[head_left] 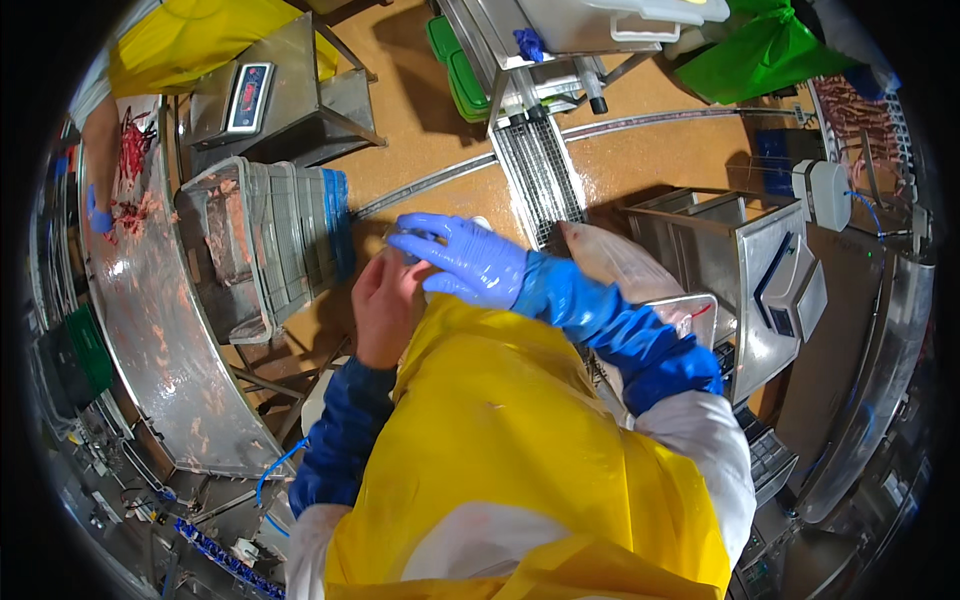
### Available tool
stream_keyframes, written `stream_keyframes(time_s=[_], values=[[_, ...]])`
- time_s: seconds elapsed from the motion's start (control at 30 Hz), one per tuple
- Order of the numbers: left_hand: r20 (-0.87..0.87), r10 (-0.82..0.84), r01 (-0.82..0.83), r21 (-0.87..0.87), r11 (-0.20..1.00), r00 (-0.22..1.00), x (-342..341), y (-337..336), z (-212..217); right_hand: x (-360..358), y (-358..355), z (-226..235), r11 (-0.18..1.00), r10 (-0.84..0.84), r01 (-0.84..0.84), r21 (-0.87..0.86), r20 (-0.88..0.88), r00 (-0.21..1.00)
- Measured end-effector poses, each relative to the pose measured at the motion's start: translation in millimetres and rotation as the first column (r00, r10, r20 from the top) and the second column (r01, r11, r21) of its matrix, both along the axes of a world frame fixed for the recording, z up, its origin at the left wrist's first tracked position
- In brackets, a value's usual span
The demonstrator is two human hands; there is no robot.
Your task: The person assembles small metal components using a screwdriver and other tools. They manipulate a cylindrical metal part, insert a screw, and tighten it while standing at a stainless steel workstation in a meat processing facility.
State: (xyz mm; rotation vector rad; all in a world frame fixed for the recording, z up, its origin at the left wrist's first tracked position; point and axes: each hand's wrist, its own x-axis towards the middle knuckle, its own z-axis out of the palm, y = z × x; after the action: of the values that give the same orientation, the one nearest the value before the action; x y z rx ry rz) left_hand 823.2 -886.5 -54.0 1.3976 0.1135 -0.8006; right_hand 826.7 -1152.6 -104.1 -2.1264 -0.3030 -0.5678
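My bare left hand (381,312) is raised in front of my yellow apron (500,420), its fingers bent in and meeting my right hand. My right hand (474,262), in a purple-blue glove, reaches across from the right, its fingers over the left fingertips and its thumb below them. Both hands are closed around one spot, where a small bluish bit shows between the fingers; what it is I cannot make out. Blue sleeve covers sit on both forearms, the right one (610,315) wet and wrinkled. A pale rounded thing behind the hands is mostly hidden.
A metal work table (190,350) with meat scraps runs along the left, where another person's gloved hand (98,212) works. Near it stand a grey crate (285,255) and a scale (250,98). A floor drain grate (540,180) lies ahead; a steel stand (770,330) stands right.
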Motion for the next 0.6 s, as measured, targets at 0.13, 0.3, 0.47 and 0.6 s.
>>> stream_keyframes(time_s=[0.13, 0.3, 0.47, 0.6], values=[[0.417, -0.120, 0.164, -0.070, 0.984, 0.901, -20.6, -46.0, -25.0, -78.2, 92.8, 3.5, 0.906, -0.042, 0.133, 0.402, -0.227, 0.973], [0.789, -0.591, 0.405, 0.491, 0.771, 0.167, -9.8, -17.0, -37.6, -133.2, 107.9, -24.7, 0.051, 0.250, 0.622, 0.781, -0.613, 0.749], [0.802, -0.449, 0.477, 0.239, 0.846, 0.394, -54.1, 29.8, -71.1, -180.9, 138.8, -36.0, -0.040, 0.410, 0.650, 0.759, -0.581, 0.703], [0.645, -0.335, 0.427, 0.016, 0.904, 0.687, -98.8, 64.6, -104.9, -202.2, 161.6, -50.0, 0.068, 0.476, 0.702, 0.709, -0.641, 0.602]])
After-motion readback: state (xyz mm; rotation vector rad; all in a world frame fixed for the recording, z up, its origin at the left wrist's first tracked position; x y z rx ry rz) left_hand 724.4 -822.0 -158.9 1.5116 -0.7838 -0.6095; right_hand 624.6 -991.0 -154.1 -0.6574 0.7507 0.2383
